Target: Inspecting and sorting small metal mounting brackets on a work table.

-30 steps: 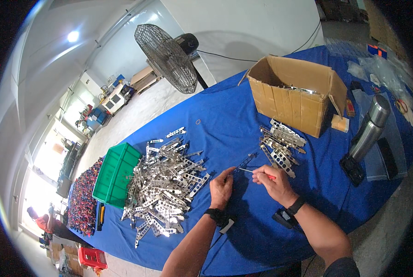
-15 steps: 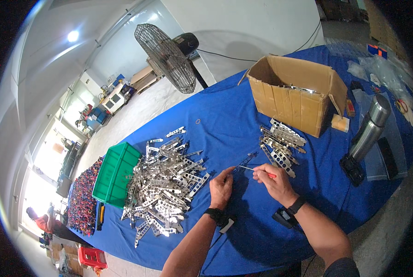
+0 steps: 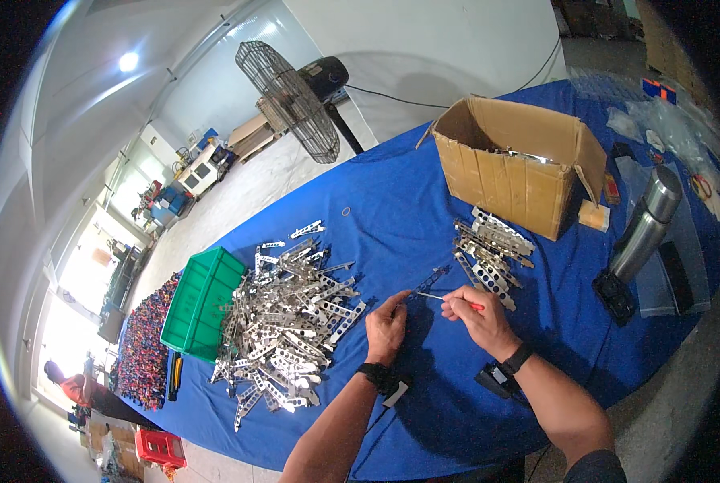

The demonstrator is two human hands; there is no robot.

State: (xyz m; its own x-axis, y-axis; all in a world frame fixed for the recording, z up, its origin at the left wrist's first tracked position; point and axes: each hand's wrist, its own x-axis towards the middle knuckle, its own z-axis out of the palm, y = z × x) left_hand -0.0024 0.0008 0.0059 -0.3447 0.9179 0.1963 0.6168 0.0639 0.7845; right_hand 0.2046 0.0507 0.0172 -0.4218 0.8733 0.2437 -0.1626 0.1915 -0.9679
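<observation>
My left hand (image 3: pixel 387 328) is closed on the near end of a slim metal strip with holes (image 3: pixel 433 278), which points away to the right. My right hand (image 3: pixel 480 320) grips a screwdriver (image 3: pixel 431 296) by its red handle, and the thin shaft reaches left to the strip near my left fingertips. The exact contact at the tip is too small to make out. Left of my left hand spreads a big heap of perforated metal strips (image 3: pixel 287 330). A smaller pile of strips (image 3: pixel 493 249) lies beyond my right hand.
A green bin (image 3: pixel 184 310) leans beside the heap, with many small coloured parts (image 3: pixel 142 354) to its left. An open cardboard box (image 3: pixel 501 189) stands at the back right, near a steel flask (image 3: pixel 648 217). A fan (image 3: pixel 291 105) rises behind the blue-covered table (image 3: pixel 376 201).
The strip's far end has shifted slightly, turning a little in my left fingers. Both hands stay in nearly the same place, and the screwdriver is still at the strip.
</observation>
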